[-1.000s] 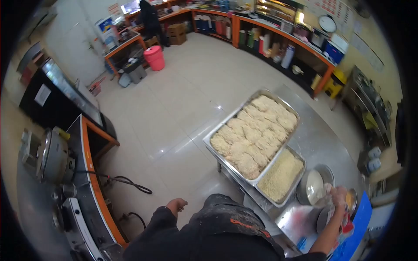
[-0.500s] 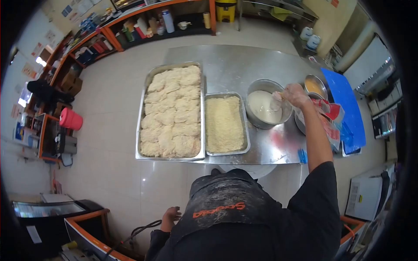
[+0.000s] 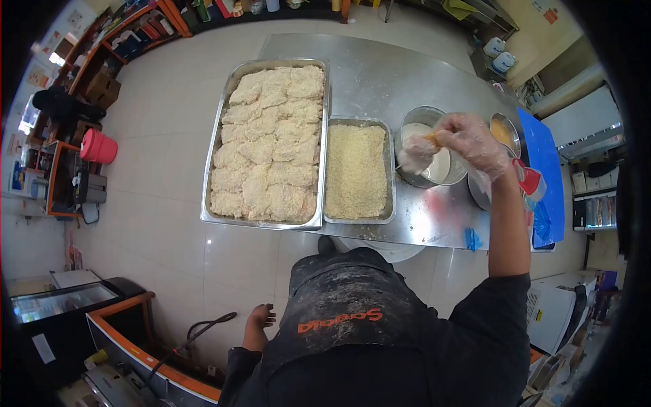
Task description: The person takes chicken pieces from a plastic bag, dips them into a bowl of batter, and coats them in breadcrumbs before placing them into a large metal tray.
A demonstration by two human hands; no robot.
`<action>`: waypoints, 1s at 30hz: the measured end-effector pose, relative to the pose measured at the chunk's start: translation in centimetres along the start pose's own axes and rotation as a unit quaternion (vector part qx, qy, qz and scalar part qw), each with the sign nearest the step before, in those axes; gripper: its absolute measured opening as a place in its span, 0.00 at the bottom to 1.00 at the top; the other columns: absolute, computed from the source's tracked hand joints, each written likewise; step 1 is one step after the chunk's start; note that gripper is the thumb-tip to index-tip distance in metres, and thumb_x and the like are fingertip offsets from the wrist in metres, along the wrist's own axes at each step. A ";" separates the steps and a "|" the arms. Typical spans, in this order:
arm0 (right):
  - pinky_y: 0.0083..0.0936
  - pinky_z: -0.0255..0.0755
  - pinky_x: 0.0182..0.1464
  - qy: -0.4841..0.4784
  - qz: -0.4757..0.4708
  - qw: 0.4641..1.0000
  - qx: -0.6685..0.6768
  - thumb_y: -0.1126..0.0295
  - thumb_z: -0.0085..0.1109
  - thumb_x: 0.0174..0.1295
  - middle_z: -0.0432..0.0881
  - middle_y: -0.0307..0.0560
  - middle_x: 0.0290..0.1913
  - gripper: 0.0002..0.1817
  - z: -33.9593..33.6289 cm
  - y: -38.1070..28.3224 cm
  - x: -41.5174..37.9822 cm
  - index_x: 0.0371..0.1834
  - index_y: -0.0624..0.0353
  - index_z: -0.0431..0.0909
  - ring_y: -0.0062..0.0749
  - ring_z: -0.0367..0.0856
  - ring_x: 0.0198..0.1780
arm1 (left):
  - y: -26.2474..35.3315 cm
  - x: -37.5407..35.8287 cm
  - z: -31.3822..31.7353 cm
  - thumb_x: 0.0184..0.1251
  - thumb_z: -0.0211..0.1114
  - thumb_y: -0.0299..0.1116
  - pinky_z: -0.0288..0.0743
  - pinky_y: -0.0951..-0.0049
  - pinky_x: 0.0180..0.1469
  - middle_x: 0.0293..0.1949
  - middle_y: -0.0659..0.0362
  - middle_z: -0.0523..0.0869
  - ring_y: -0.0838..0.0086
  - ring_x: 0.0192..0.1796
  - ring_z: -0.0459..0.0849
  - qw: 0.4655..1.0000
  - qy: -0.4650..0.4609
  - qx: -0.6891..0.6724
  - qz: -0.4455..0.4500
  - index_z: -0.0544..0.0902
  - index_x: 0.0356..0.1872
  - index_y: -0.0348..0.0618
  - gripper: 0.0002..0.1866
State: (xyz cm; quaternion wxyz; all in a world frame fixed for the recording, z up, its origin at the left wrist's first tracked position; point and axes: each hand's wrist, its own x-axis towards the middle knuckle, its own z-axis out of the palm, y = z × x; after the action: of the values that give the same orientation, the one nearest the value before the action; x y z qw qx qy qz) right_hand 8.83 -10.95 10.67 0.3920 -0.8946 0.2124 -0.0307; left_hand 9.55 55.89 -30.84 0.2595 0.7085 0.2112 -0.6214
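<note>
My right hand, in a clear plastic glove, pinches a batter-coated piece of food over the left rim of a round metal pot of white batter. Left of the pot is a metal tray of pale crumbs. Beside that, a larger tray holds rows of crumb-coated pieces. My left hand hangs low beside my apron, away from the table, fingers apart and holding nothing.
A bowl of orange-yellow contents sits behind my right wrist. A blue board and a red and clear plastic bag lie on the table's right side. A pink bucket stands at the far left.
My right hand has lifted the coated piece out of the batter, to the pot's left rim. The camera view has shifted, and the trays appear higher. My left hand still hangs low.
</note>
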 end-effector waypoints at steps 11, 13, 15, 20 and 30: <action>0.42 0.75 0.44 -0.037 -0.078 0.977 -0.195 0.69 0.50 0.58 0.81 0.64 0.35 0.16 18.9 12.6 10.4 0.47 0.61 0.80 0.56 0.83 0.40 | -0.7 -0.5 -1.8 0.71 0.54 0.45 0.77 0.63 0.37 0.46 0.54 0.85 0.65 0.36 0.84 0.994 0.031 -0.068 -0.074 0.75 0.57 0.45 0.21; 0.45 0.74 0.47 0.049 -0.115 0.982 -0.143 0.71 0.49 0.57 0.81 0.66 0.38 0.18 19.3 13.6 7.3 0.51 0.60 0.78 0.61 0.81 0.44 | 0.1 -1.9 -1.7 0.71 0.54 0.45 0.77 0.63 0.37 0.45 0.54 0.85 0.65 0.35 0.84 0.994 0.050 -0.085 -0.049 0.74 0.58 0.46 0.21; 0.43 0.74 0.53 0.031 0.073 0.993 -0.085 0.67 0.56 0.55 0.82 0.65 0.42 0.21 18.3 10.3 2.9 0.53 0.62 0.77 0.59 0.82 0.49 | 0.1 -1.4 -1.4 0.71 0.54 0.45 0.77 0.63 0.36 0.44 0.54 0.86 0.66 0.35 0.84 0.995 0.031 -0.073 -0.060 0.73 0.59 0.46 0.21; 0.44 0.69 0.62 0.116 0.187 0.960 -0.176 0.53 0.70 0.50 0.72 0.62 0.63 0.44 25.7 5.4 -1.9 0.66 0.64 0.61 0.59 0.72 0.63 | 0.9 -0.8 -0.5 0.72 0.52 0.44 0.76 0.63 0.36 0.44 0.53 0.86 0.66 0.35 0.84 0.989 -0.040 0.139 0.035 0.72 0.60 0.46 0.21; 0.42 0.74 0.56 0.131 0.201 0.971 -0.024 0.63 0.73 0.47 0.80 0.64 0.53 0.36 27.5 9.0 -0.4 0.60 0.66 0.70 0.55 0.80 0.54 | 7.7 -2.2 -3.2 0.71 0.52 0.43 0.75 0.61 0.35 0.42 0.51 0.87 0.65 0.33 0.84 0.999 0.035 0.015 -0.007 0.72 0.58 0.43 0.20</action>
State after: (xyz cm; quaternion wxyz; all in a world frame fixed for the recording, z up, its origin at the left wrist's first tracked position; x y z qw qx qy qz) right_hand 11.36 2.70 -14.71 0.3377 -0.8309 0.4377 -0.0630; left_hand 16.47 51.95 -27.51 0.2367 0.7321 0.2161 -0.6011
